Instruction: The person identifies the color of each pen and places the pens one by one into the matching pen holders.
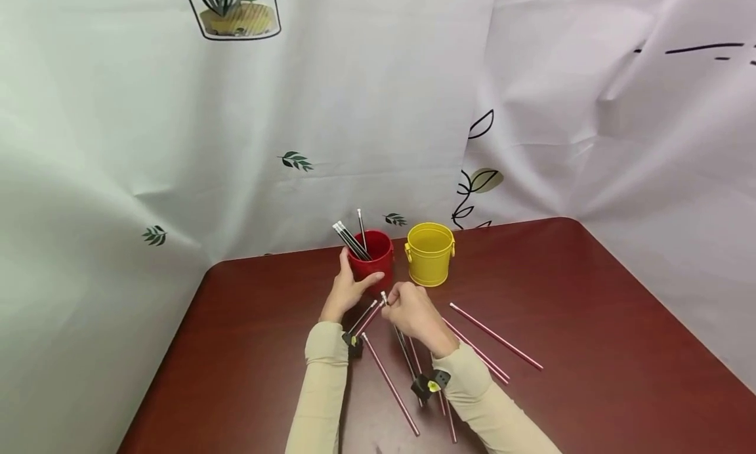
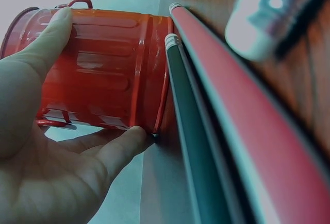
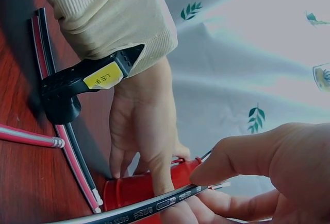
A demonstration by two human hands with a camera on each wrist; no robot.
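Observation:
My left hand holds the small red metal bucket from its left side. In the left wrist view the thumb lies on the bucket's wall and the other fingers are at its other side. Several black pencils with white eraser ends lean inside the bucket. In front of it, my right hand pinches a black pencil near its eraser end, between thumb and fingers. Printed lettering shows on its shaft.
A yellow bucket stands right of the red one. Several red pencils, such as this red pencil and another red pencil, lie scattered on the brown table. A black pencil lies beside a red one near my left wrist. White patterned cloth hangs behind.

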